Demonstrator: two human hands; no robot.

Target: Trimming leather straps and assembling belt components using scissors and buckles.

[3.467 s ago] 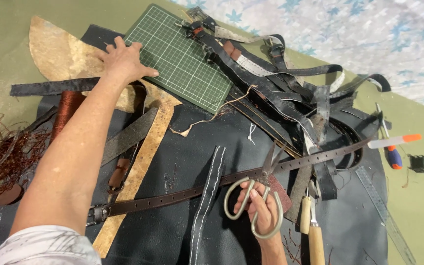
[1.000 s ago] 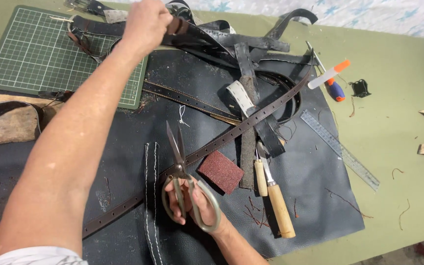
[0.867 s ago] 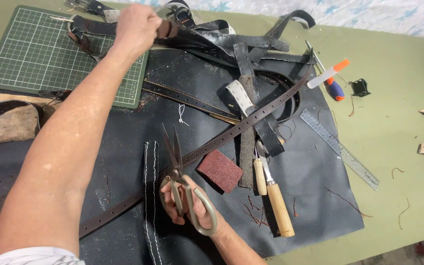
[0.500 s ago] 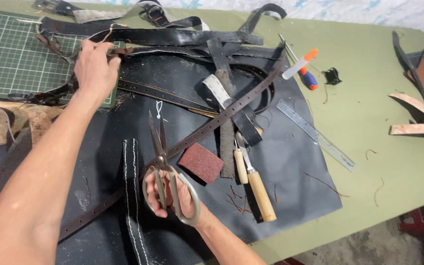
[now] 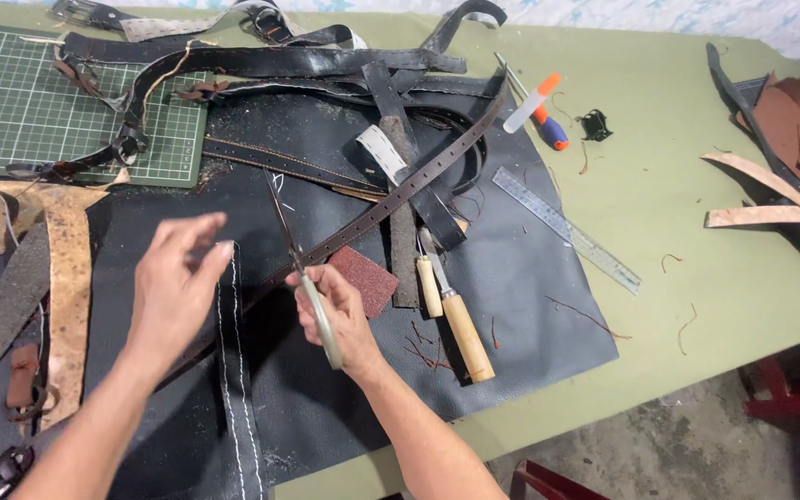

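My right hand (image 5: 343,310) grips a pair of large scissors (image 5: 300,273), blades closed and pointing away from me over a long brown punched belt (image 5: 391,199). That belt runs diagonally across a black leather sheet (image 5: 530,287). My left hand (image 5: 176,282) hovers open, blurred, just left of the scissors, above a black strap with white stitching (image 5: 233,370). A dark red sanding block (image 5: 363,276) lies beside my right hand. Two wooden-handled tools (image 5: 460,324) rest to its right.
A green cutting mat (image 5: 20,102) sits far left under a tangle of black straps (image 5: 270,60). A metal ruler (image 5: 567,230), an orange-capped pen (image 5: 531,102) and leather scraps (image 5: 780,139) lie to the right. Tan leather pieces (image 5: 67,278) are at the left. The table edge runs along the lower right.
My left hand has come back from the straps near the cutting mat to beside the scissors. The right hand has turned the scissors edge-on, and the view has shifted right.
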